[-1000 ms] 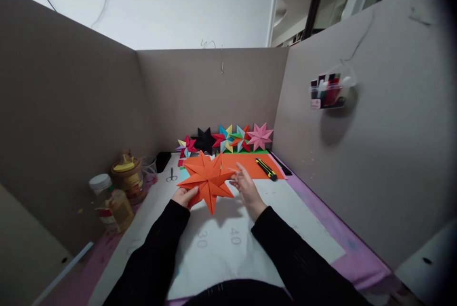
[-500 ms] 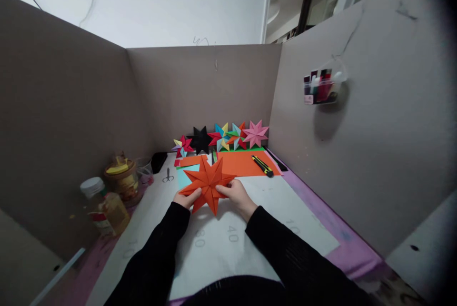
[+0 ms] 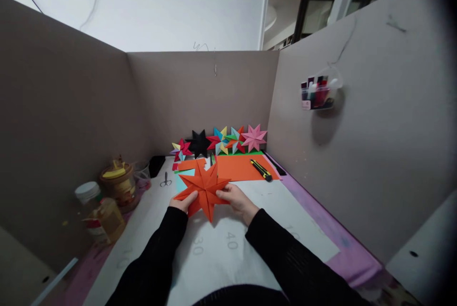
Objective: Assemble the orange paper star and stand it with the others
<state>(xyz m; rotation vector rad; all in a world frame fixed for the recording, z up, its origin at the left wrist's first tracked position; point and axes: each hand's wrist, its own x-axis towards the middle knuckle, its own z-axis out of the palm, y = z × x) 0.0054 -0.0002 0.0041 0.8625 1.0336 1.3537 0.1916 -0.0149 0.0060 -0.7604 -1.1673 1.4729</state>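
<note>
An orange folded paper star (image 3: 203,187) with eight points is held just above the white sheet (image 3: 250,244) on the desk. My left hand (image 3: 183,201) pinches its lower left points. My right hand (image 3: 237,200) grips its right side, fingers closed on the paper. Both sleeves are black. Behind the star lie orange paper sheets (image 3: 239,167) and a light blue sheet (image 3: 182,180).
A row of finished paper stars (image 3: 221,139) leans on the back cardboard wall. A yellow-black utility knife (image 3: 261,170) lies on the orange paper, small scissors (image 3: 164,181) to the left. Glue jars and bottles (image 3: 107,201) stand at the left. A holder with pens (image 3: 317,89) hangs on the right wall.
My right hand, open beside the star a second ago, has closed on its right side. The star has tilted slightly and come a little nearer to me.
</note>
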